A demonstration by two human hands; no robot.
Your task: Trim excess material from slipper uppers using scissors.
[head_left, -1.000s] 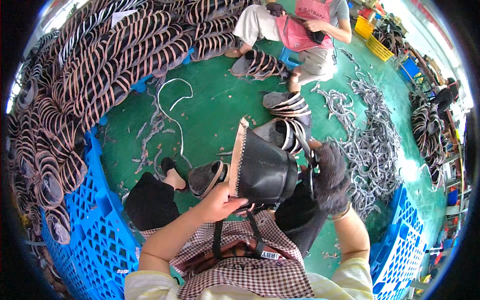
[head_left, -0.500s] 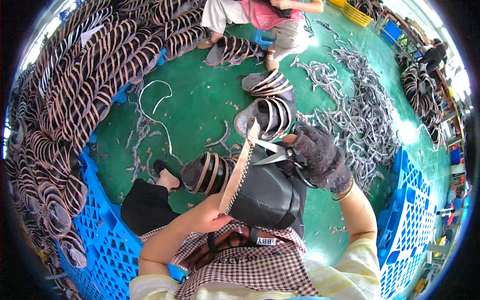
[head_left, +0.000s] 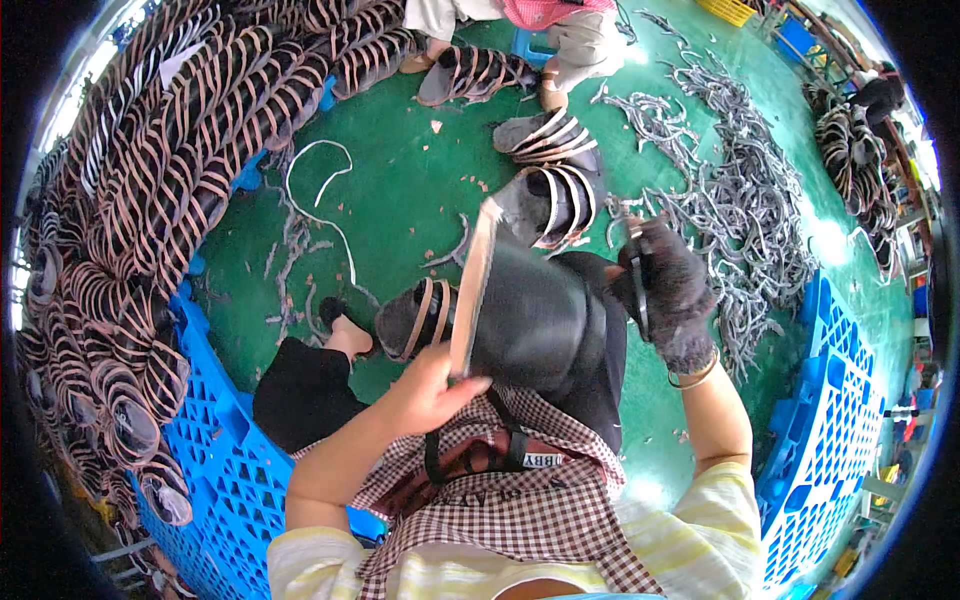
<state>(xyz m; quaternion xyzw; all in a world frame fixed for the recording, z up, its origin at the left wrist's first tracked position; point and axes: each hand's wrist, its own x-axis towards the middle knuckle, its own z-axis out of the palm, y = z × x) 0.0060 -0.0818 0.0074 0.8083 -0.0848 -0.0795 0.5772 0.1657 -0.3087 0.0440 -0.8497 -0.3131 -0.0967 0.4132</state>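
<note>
My left hand (head_left: 428, 390) grips the lower end of a black cup-shaped piece (head_left: 535, 315) with a tan rim, its fingers and thumb closed on the edge. The piece lies tilted over my lap, rim toward the left. To its right, my right hand (head_left: 678, 295), in a dark fuzzy glove, is closed around a pair of scissors (head_left: 638, 275). They are blurred and stand apart from the piece; whether the blades are open I cannot tell. Just beyond, similar black pieces with tan rims (head_left: 560, 205) lie nested on the floor, and a few more (head_left: 415, 318) sit left of the held one.
Long nested stacks of similar pieces (head_left: 170, 200) fill the left, beside a blue plastic pallet (head_left: 215, 440). Another blue pallet (head_left: 835, 400) stands at right. Grey curved trimmings (head_left: 745, 190) are heaped on the green floor. Another person (head_left: 585, 50) sits at the far side.
The scissors have drawn back to the right, off the tan rim. The held piece has turned so its rim stands more upright, and my left hand has shifted slightly up along with it.
</note>
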